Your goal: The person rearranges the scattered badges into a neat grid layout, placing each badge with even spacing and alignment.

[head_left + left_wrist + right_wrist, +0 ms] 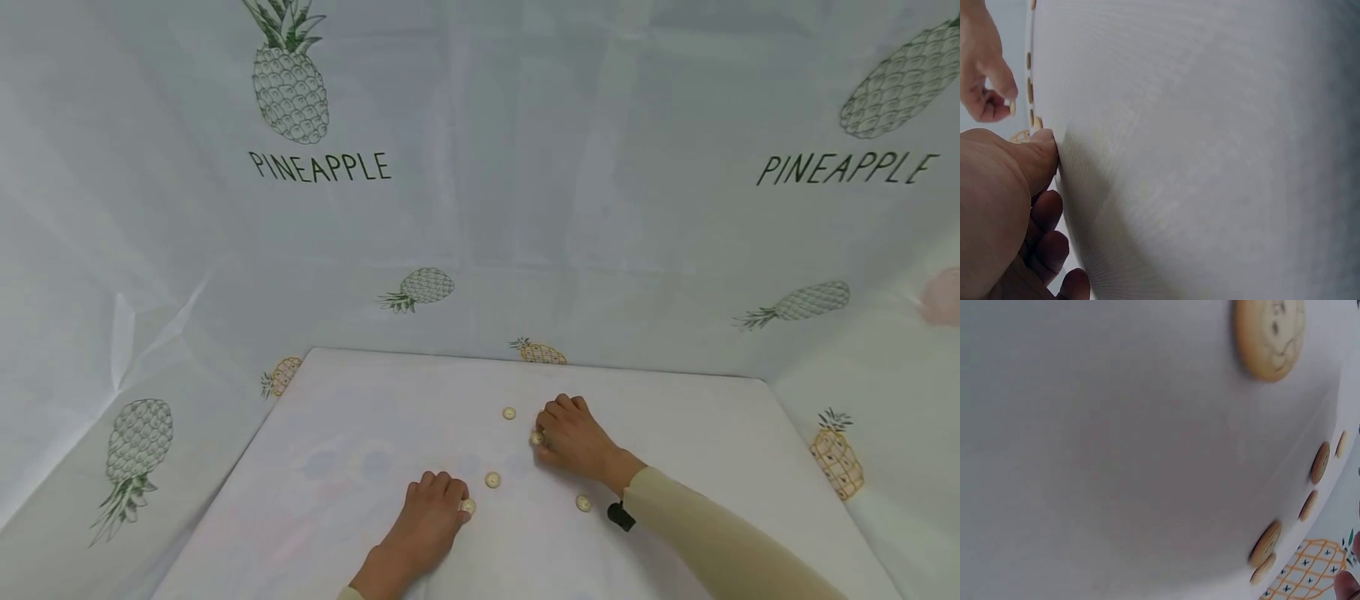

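Small, round, pale wooden discs lie about on the white tabletop. My right hand (576, 437) pinches one disc (537, 437) between thumb and fingers; the left wrist view shows this disc (1012, 107) lifted off the surface. At the lower left, my left hand (426, 518) has its thumb and curled index finger at the edges of another disc (468, 506), close to the tabletop. Loose discs lie between the hands (492, 479), beyond them (509, 413), and below the right forearm (583, 502). Dark lines mark the near disc (1275, 334) in the right wrist view.
The white tabletop (360, 400) ends at a back edge against a pale curtain (525, 208) printed with pineapples. The curtain also hangs at both sides. A small black device (621, 517) sits at the right wrist, by the sleeve (697, 525).
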The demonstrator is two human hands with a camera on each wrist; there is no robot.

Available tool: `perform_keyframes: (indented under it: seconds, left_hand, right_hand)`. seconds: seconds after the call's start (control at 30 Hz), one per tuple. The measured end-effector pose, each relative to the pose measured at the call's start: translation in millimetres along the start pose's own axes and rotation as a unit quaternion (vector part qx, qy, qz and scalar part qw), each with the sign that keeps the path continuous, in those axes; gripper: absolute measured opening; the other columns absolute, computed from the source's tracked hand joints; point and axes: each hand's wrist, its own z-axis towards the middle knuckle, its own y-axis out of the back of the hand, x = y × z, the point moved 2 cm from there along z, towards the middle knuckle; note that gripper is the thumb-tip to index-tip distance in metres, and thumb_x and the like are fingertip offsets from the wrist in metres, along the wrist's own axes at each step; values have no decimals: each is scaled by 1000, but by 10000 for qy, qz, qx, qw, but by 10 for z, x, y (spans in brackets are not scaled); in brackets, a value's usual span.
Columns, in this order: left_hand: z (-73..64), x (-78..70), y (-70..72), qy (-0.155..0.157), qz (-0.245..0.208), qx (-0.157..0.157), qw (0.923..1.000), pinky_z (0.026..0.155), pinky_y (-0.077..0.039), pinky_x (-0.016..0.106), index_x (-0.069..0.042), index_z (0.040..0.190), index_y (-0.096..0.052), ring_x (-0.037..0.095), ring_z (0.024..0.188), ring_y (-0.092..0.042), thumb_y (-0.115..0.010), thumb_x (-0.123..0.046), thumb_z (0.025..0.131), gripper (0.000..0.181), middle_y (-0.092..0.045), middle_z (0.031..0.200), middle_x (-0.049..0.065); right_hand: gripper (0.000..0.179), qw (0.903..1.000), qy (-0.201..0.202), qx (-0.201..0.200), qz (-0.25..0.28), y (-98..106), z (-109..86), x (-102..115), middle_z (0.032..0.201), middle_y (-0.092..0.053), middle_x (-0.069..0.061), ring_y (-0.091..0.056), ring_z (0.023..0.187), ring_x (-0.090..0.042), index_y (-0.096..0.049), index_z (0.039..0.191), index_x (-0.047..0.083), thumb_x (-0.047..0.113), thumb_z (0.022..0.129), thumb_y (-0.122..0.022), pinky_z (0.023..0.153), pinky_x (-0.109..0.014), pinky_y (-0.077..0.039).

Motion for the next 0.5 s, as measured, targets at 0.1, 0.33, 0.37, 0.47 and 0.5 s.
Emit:
perform_keyframes:
  seconds: [0.1, 0.33, 0.37, 0.47, 0.5]
  left_hand:
    - [2, 2, -12, -29, 50, -27, 10000, 79, -38, 34, -20, 112, -63, 13, 94, -43, -75, -36, 97, 25, -58, 104, -7]
    - [-12, -10, 7, -4, 78, -107, 9999, 80, -39, 35, -20, 111, -63, 13, 95, -45, -75, -36, 97, 24, -58, 103, -7]
    - [-15, -9, 7, 4, 67, -112, 9999, 80, -39, 35, -20, 110, -63, 13, 95, -45, -75, -36, 97, 24, -58, 103, -7]
    - [-15, -12, 16, 18, 22, -85, 10000, 80, -39, 35, -20, 111, -62, 14, 96, -45, -75, -36, 98, 24, -58, 103, -7]
    - [-15, -13, 18, 22, 17, -76, 10000, 80, -39, 35, -20, 111, -62, 14, 96, -45, -75, -36, 98, 24, -58, 104, -7]
  right_hand:
    - [22, 9999, 44, 94, 98, -32, 80, 65, 94, -62, 4, -48, 92, -19, -69, 96, 16, 35, 89, -78, 89, -42, -40]
    - [23, 9997, 101, 171, 116, -79, 249, 208, 97, -64, 1, -49, 94, -21, -71, 97, 15, 36, 91, -78, 88, -43, -41]
    - [22, 9997, 90, 182, 118, -82, 267, 221, 96, -64, 1, -49, 93, -21, -72, 98, 15, 36, 92, -77, 88, -43, -41]
    - [21, 9996, 51, 205, 173, -102, 307, 239, 96, -64, 1, -48, 92, -20, -72, 98, 15, 35, 91, -78, 88, -43, -41]
    - [21, 9995, 28, 227, 207, -108, 316, 243, 96, -64, 1, -48, 92, -20, -72, 98, 15, 34, 91, -78, 88, -43, -41]
